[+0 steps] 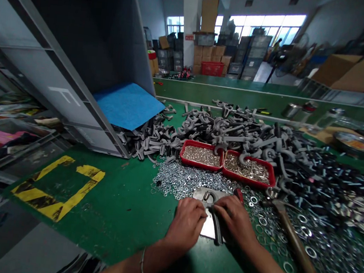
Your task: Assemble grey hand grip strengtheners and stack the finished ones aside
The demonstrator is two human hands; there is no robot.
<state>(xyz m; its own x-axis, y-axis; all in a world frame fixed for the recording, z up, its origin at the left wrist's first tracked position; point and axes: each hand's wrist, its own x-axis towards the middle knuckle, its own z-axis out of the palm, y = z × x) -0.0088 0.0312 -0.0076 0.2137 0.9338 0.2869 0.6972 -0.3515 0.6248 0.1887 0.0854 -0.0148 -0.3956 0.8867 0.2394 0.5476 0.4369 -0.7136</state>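
Observation:
My left hand (187,221) is closed, its fingertips pressed together beside a grey curved lever handle (217,229); whatever they pinch is too small to make out. On the other side, my right hand (235,221) has its thumb and fingers closed on the upper end of that handle. The handle lies over a metal plate (207,230) on the bench, partly covered by my hands. A small metal cylinder (207,196) shows at the plate's top. Loose washers (182,178) spread just beyond my fingers.
Two red trays (200,166) of small metal pieces stand ahead, before a heap of grey handles (234,128). A hammer (298,246) lies right among metal rings (311,252). Black-headed parts (322,184) pile farther right. A big grey crate (84,114) holding a blue sheet (128,105) stands left.

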